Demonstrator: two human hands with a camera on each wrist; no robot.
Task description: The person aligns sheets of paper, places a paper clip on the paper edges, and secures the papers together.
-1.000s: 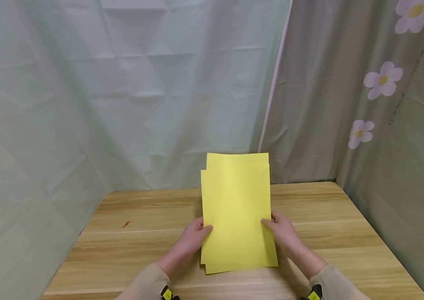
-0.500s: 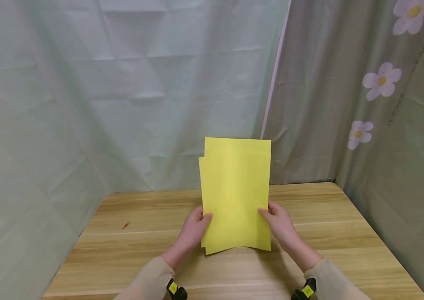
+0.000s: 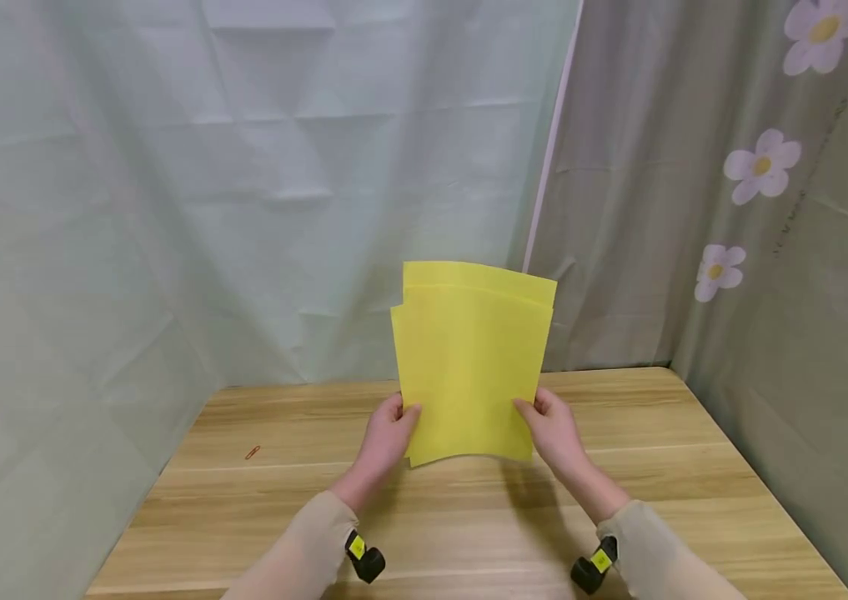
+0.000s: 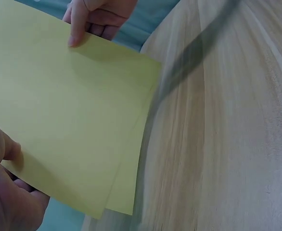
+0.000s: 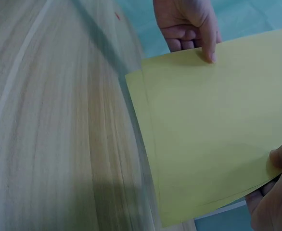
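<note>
Between both hands stand overlapping sheets of yellow paper (image 3: 472,367), lifted above the table, their edges out of line at the top and the left. My left hand (image 3: 386,433) pinches the left edge low down, thumb in front and fingers behind. On the opposite edge my right hand (image 3: 554,429) grips the sheets in the same way. In the left wrist view the yellow paper (image 4: 78,110) shows one sheet jutting out past another at the lower edge. The sheets bow slightly between the hands. Fingertips behind the paper are hidden.
A red paper clip (image 3: 253,452) lies on the wooden table (image 3: 281,500), to the left. Pale curtains (image 3: 303,192) hang behind the table and along its sides, with flower prints at the right. Each sleeve has a black wrist camera (image 3: 367,562) at its cuff.
Both hands have raised the yellow paper away from the table. Its top now tips farther back, and its lower edge has come up and curves. The paper clip has stayed put.
</note>
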